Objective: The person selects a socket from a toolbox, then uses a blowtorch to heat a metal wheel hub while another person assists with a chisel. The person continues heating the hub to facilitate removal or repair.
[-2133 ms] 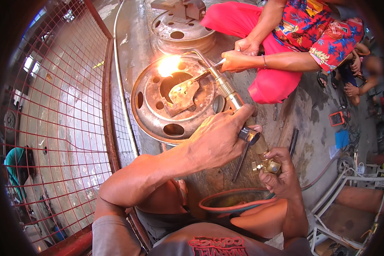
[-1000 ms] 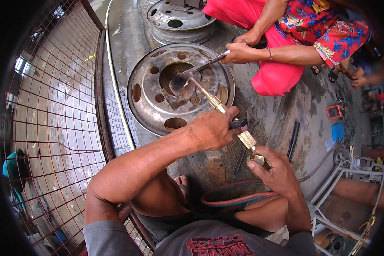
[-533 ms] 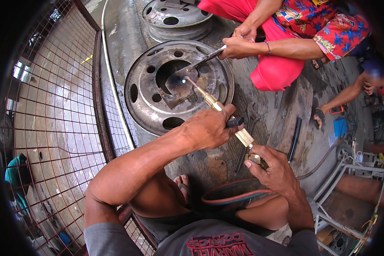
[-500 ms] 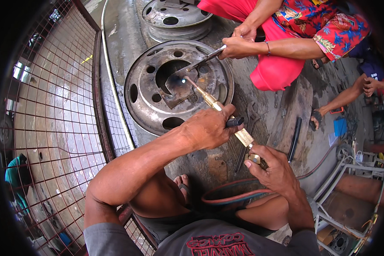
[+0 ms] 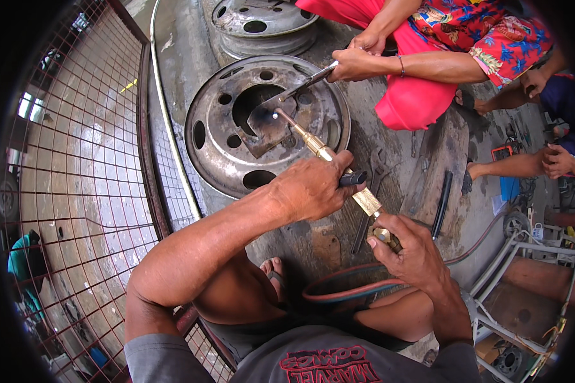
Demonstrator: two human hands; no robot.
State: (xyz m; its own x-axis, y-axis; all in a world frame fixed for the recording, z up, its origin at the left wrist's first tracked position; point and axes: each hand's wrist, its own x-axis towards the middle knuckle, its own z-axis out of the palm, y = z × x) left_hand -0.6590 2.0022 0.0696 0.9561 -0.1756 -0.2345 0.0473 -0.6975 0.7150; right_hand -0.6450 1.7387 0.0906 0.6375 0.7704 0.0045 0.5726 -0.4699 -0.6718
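Note:
My left hand point(image 5: 316, 189) is wrapped round the brass body of a gas torch point(image 5: 313, 143), whose barrel runs forward and to the left. My right hand point(image 5: 416, 255) grips the torch's rear end by its brass valve fittings. A small bright spot shows at the nozzle tip, over a dark flat metal plate point(image 5: 260, 146). That plate lies on a worn steel wheel rim point(image 5: 227, 165), partly across its centre hole. A co-worker's hands point(image 5: 358, 60) hold a long metal tool point(image 5: 313, 82), like pliers, that reaches to the plate near the tip.
Another wheel rim point(image 5: 268, 45) lies beyond. On the left stands a wire mesh fence point(image 5: 83, 159) with a pale hose point(image 5: 166, 115) beside it. Red and blue hoses point(image 5: 358, 290), a black bar point(image 5: 442, 205) and a wrench point(image 5: 378, 175) lie nearby. A metal cart point(image 5: 492, 325) stands right.
Both my hands keep their grip on the torch, and its tip stays over the plate. The bright spot looks slightly smaller. At the far right, another person has shifted and shows more of the legs.

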